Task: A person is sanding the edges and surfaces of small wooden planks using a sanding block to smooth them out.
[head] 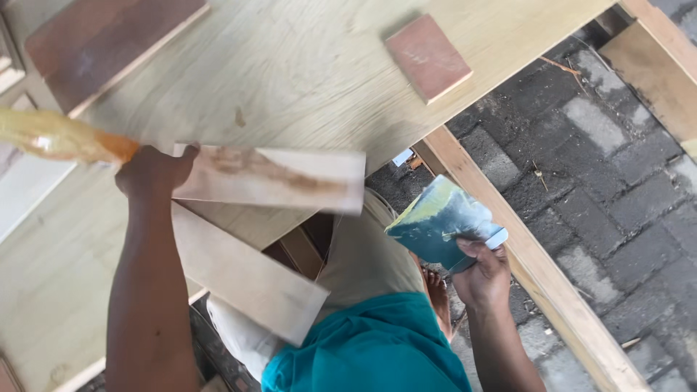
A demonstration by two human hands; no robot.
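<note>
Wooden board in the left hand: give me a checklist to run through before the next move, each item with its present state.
1. Left hand grips the wooden board at its end: ok.
2. Right hand holds the folded blue-green sheet, thumb on top: ok.
3. Sheet touching the board: not ok, they are apart.
4. Board lying flat on the plywood table: cannot tell; its far end juts past the table edge.
5. Board face sharp enough to judge: not ok, blurred, with a brown streak.
6. Small reddish block away from both hands: ok.
</note>
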